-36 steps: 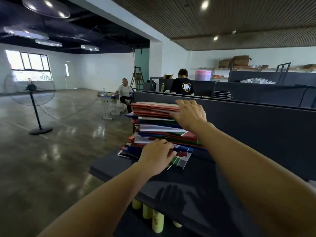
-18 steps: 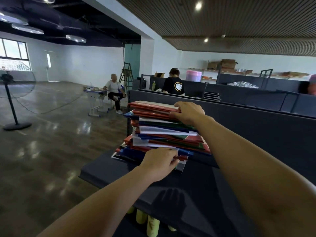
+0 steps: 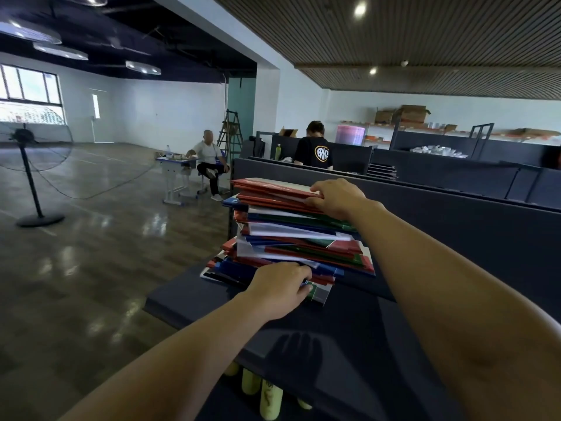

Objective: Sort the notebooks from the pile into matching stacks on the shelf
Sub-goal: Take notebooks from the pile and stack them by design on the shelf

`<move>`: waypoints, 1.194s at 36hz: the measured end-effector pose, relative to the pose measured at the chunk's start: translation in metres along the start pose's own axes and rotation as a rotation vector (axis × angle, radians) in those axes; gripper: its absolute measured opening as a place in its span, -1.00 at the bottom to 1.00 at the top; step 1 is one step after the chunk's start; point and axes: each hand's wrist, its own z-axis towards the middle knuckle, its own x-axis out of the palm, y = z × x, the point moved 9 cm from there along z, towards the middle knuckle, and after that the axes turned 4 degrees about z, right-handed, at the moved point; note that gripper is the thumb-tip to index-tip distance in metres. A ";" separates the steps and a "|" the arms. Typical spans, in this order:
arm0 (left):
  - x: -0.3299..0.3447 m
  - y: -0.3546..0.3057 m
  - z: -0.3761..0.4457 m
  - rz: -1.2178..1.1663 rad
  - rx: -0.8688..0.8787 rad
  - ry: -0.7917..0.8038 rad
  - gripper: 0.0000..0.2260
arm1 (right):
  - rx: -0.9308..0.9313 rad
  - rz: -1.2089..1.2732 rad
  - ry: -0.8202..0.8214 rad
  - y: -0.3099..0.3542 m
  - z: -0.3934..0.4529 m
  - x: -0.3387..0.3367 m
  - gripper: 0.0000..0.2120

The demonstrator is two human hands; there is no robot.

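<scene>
A tall, uneven pile of notebooks [image 3: 291, 235] with red, blue, green and white covers stands at the left end of a dark shelf top [image 3: 349, 335]. My right hand [image 3: 337, 197] grips the near edge of the top red notebooks [image 3: 270, 187], fingers curled over them. My left hand [image 3: 277, 288] holds the lowest notebooks at the pile's front edge, fingertips tucked between the covers.
The shelf's dark back panel [image 3: 455, 232] rises right behind the pile. Yellow-green bottles [image 3: 268, 401] stand on a lower level under the shelf top. A standing fan [image 3: 28, 177] and two people at desks are far off across the floor.
The camera view shifted slightly. Both hands stay at the same places on the pile; my right hand's fingers have curled further round the top red notebooks.
</scene>
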 end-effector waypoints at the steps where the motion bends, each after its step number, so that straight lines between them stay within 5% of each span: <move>1: 0.000 0.000 0.000 0.003 0.000 -0.001 -0.74 | -0.009 -0.017 0.003 0.001 0.001 -0.001 -0.55; 9: 0.004 0.000 0.004 0.015 -0.003 0.029 -0.73 | -0.112 -0.217 -0.093 0.010 0.003 -0.013 -0.75; 13: 0.004 -0.003 0.008 0.015 0.006 0.032 -0.74 | -0.115 -0.206 -0.078 0.007 0.005 -0.011 -0.72; 19: 0.008 -0.015 0.013 0.002 0.031 0.026 -0.75 | -0.068 -0.121 -0.270 -0.002 -0.008 -0.012 -0.85; 26: 0.015 -0.025 0.017 -0.007 0.064 0.022 -0.75 | -0.059 -0.242 -0.370 -0.008 -0.043 -0.025 -0.36; 38: 0.033 -0.091 0.024 -0.052 0.222 0.052 -0.74 | 0.157 -0.111 -0.587 -0.090 -0.155 -0.040 -0.47; 43: 0.048 -0.136 0.027 -0.058 0.304 0.050 -0.74 | 0.293 -0.148 -0.551 -0.130 -0.222 -0.029 -0.45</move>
